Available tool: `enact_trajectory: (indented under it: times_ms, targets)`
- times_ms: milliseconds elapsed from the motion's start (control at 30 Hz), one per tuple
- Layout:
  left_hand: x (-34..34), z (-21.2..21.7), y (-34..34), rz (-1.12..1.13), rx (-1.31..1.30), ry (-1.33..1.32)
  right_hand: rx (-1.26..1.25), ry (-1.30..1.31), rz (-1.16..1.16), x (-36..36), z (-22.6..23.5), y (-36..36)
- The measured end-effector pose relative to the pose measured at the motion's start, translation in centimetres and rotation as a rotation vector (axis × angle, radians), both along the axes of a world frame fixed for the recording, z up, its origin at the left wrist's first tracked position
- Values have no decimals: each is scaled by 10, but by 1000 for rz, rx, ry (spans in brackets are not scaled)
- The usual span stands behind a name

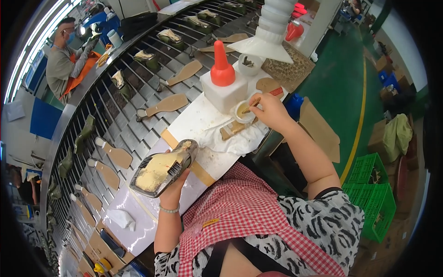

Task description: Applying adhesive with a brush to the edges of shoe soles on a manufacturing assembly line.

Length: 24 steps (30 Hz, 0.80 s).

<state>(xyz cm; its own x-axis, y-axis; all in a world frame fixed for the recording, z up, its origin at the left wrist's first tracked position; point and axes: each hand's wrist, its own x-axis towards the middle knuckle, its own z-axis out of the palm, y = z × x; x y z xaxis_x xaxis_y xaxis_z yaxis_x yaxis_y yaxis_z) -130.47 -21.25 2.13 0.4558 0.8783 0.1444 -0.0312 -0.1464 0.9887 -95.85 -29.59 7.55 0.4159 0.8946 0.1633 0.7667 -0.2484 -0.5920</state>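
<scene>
My left hand (174,190) is wrapped round a dark shoe upper (159,170) with its bottom turned up. Creamy yellow material covers most of that bottom, and black ridged bits show along its edges. At the right, my right hand (273,111) pinches a thin brush (249,109), whose lower end dips into a small white pot (236,113). Whether the pot's contents are glue I cannot tell. Just behind the pot stands a squarish white bottle (225,96) with a red cone cap (222,69). Crumpled white cloth (251,138) and a brown stained piece (233,130) lie beside the pot.
A curved slatted conveyor (138,124) carries tan insoles (168,105) and several green shoe uppers (85,134). Overhead hangs a white duct hood (265,44). Another person (67,69) works across the conveyor. Green crates (369,201) stand on the floor at the right.
</scene>
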Motion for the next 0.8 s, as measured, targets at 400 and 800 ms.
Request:
enact_trajectory:
  times_ms: [400, 800]
  targets:
    - [2, -13, -8, -45, 226, 187, 280, 854, -68, 24, -38, -23]
    - [7, -3, -21, 9, -199, -116, 266, 1644, -542, 23, -64, -18]
